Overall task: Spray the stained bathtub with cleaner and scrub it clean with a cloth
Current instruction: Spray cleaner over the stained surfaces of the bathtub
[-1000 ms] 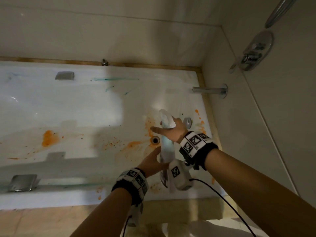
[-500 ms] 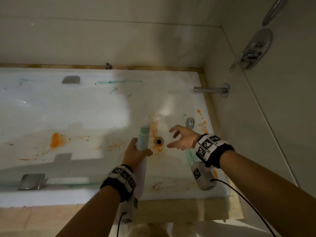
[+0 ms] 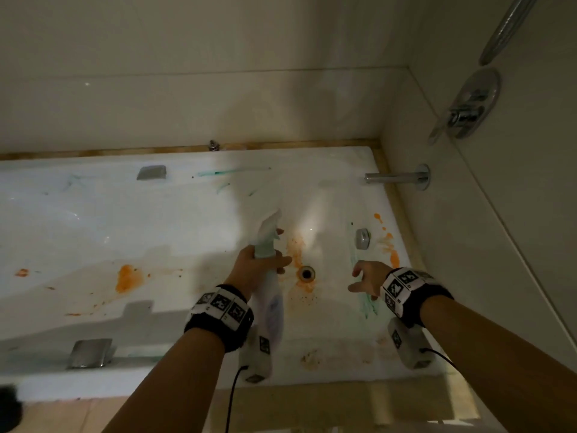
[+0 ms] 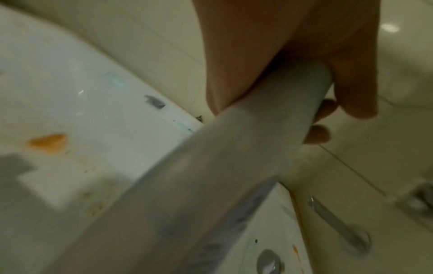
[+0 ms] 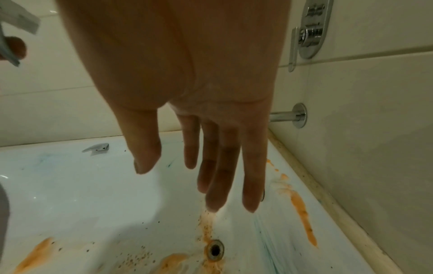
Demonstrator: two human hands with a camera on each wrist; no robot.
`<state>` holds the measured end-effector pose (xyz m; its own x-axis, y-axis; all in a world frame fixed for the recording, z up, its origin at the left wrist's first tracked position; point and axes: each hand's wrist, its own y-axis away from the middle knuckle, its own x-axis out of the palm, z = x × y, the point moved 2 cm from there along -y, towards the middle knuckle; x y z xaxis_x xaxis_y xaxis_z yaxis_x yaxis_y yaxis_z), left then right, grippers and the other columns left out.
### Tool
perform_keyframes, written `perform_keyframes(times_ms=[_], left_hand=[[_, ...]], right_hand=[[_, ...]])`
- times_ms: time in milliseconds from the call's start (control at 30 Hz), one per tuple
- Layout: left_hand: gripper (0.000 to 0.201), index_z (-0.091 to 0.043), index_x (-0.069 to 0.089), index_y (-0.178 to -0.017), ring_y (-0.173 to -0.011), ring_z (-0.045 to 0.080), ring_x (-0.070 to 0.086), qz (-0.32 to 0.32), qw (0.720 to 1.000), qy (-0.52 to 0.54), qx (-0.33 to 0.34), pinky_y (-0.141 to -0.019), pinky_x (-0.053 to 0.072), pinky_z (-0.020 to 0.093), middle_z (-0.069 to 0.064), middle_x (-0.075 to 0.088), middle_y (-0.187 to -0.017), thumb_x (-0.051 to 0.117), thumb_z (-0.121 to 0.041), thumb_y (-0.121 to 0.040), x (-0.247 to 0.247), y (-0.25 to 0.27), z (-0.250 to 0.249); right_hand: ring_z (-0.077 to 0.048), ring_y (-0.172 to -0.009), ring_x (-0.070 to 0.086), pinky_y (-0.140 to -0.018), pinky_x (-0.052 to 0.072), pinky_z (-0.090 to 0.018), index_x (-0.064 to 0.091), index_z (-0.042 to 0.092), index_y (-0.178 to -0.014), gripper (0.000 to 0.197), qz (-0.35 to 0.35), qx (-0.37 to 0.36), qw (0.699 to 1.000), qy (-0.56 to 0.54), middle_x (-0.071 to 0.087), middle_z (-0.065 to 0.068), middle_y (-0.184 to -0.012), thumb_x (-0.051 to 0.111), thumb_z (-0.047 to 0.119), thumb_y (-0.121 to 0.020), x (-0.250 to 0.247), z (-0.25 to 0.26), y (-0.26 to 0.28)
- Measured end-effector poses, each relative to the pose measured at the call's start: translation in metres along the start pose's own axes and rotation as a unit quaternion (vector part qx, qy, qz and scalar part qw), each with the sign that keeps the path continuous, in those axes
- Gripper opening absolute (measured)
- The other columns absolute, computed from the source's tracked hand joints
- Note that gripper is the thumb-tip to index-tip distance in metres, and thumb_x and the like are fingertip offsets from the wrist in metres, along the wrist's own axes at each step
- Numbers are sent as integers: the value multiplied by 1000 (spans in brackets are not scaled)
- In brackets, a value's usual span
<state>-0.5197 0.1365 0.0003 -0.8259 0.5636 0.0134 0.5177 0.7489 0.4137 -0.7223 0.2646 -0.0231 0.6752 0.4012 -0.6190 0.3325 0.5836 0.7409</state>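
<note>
I see a glossy white tub (image 3: pixel 156 232) — smooth, stained; polished metal spout (image 3: pixel 393 177) and drain (image 3: pixel 307 273); a translucent plastic bottle (image 3: pixel 268 295).

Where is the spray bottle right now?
In the head view, the spray bottle is held in the left hand above the bathtub, just left of the drain.

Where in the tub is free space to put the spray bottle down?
The broad floor left of the drain, between the two metal handles, is free though stained. Near the drain it is crowded: left hand with spray bottle, right hand.
</note>
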Motion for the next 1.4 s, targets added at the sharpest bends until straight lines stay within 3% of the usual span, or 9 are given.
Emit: perform_keyframes(times_ms=[133,233,367,533,800,967,1100,1267,1400], left_hand=[[25,-15,55,-74,-54,18,57,-74,993,47,-78,-56,49,28,4,55,-68,70,4,-77,-37,-20,7],[25,-12,53,-71,-59,21,56,-86,987,3,-134,-64,51,33,6,55,-71,73,1,-76,-62,-31,15],[23,-16,61,-94,-64,21,54,-44,984,-58,-160,-63,53,31,6,58,-85,72,-4,-79,-106,-39,22],[26,-7,55,-72,-55,21,52,-83,969,-108,-204,-78,54,38,7,54,-65,74,-23,-80,-168,-47,23],[17,-10,60,-81,-59,19,52,-28,972,-101,-209,-55,49,30,7,54,-66,75,-15,-78,-227,-53,18],[23,-9,55,-74,-55,21,53,-24,966,-159,-201,-56,47,30,6,52,-65,74,-21,-80,-241,-46,22],[13,-11,63,-90,-60,18,50,7,973,-129,-190,-55,46,28,4,52,-67,72,-13,-81,-242,-37,27],[23,-10,53,-70,-55,20,50,-2,970,-152,-191,-54,47,27,6,50,-63,72,-16,-81,-228,-21,29],[19,-6,57,-93,-57,17,50,18,969,-151,-194,-50,46,24,4,49,-66,71,-14,-82,-219,-7,35]], right_hand=[[-12,-60,38,-57,36,-23,42,6,-128,47,-12,23,1000,0,38,4,-75,56,33,-92,-4,29,-3],[-11,-59,36,-57,37,-26,42,5,-127,45,-29,28,999,-6,35,3,-72,54,33,-93,-5,56,-8],[-22,-80,47,-65,39,-27,43,5,-127,41,-37,28,999,21,47,-8,-97,51,30,-95,0,104,-12],[-23,-83,49,-71,39,-28,46,5,-120,33,-27,26,998,44,53,-14,-116,49,28,-96,22,158,-26],[-24,-106,50,-83,38,-31,44,10,-126,38,-4,14,995,102,47,-14,-136,46,34,-97,46,222,-43],[-20,-90,38,-76,29,-26,42,6,-130,43,-17,15,992,122,41,-7,-104,45,34,-97,42,241,-46],[-22,-95,45,-67,32,-22,46,13,-117,28,-7,6,989,146,48,-13,-115,48,29,-95,39,249,-40],[-24,-89,48,-72,34,-27,49,12,-108,22,-10,-1,986,164,50,-8,-106,47,29,-94,45,241,-44],[-17,-65,45,-67,35,-29,45,16,-82,22,-25,13,989,147,45,2,-77,47,35,-94,55,222,-47]])
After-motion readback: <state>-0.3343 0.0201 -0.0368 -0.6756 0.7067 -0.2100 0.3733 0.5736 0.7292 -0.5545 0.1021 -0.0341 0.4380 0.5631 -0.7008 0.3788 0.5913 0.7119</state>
